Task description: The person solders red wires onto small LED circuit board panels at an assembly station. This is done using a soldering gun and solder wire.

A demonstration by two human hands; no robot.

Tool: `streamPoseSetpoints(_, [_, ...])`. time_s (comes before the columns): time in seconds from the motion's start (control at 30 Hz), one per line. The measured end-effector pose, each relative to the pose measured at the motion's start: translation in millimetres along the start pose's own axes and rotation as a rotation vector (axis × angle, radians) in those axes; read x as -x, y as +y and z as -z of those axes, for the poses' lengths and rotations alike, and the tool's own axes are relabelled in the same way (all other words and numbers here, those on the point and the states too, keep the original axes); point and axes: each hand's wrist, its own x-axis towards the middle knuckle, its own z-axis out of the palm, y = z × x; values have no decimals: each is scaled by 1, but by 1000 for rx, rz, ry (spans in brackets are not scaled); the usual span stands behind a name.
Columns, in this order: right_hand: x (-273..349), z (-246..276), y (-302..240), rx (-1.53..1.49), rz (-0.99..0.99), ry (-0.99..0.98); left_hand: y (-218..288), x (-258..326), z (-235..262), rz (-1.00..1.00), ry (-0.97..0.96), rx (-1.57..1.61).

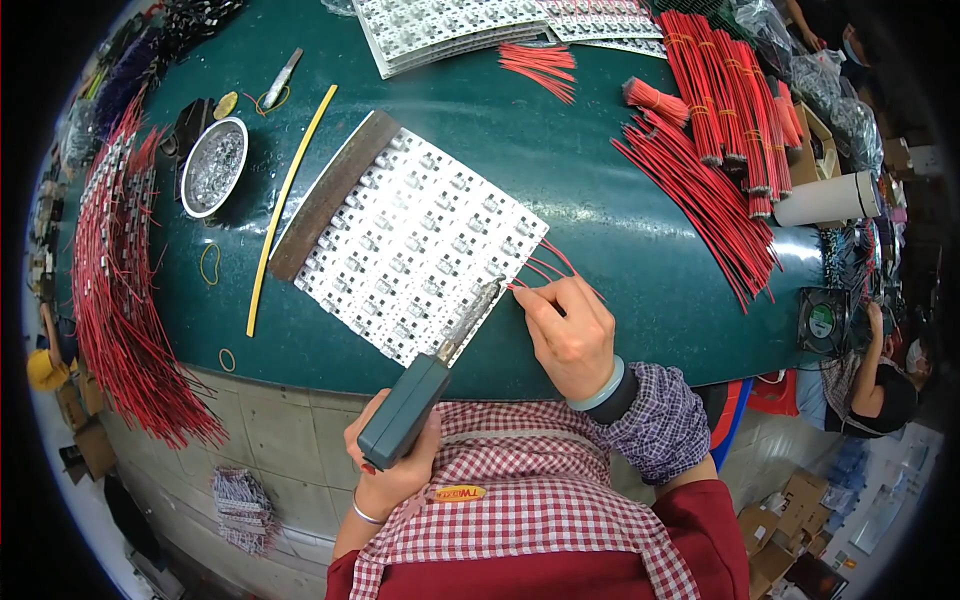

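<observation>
A white panel of small circuit boards (425,235) lies slanted on the green table in front of me, with a dark brown bar (335,195) across its far-left edge. My left hand (392,478) is closed round a dark green soldering gun (405,412), whose tip reaches over the panel's right edge. Right beside that tip, my right hand (572,335) pinches a red wire (512,287) at the panel's edge. A few more red wires (555,254) stick out from the same edge. Whether the tip touches the wire I cannot tell.
Bundled red wires (715,90) and loose red wires (700,205) lie at right. Stacked white panels (450,30) are at the back. Left stand a metal bowl (215,168), a yellow strip (290,210) and wired boards (120,280). Other people (875,375) sit at far right.
</observation>
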Motion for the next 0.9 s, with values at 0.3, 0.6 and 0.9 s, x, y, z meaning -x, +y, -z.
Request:
streamPoseSetpoints(0.3, [0, 0, 0, -27, -23, 10, 3, 0, 2, 33, -11, 4])
streamPoseSetpoints(0.6, [1, 0, 1, -44, -38, 1, 8, -6, 1, -22, -13, -4])
streamPoseSetpoints(0.9, [0, 2, -1, -59, -51, -12, 5, -7, -4, 2, -30, -20])
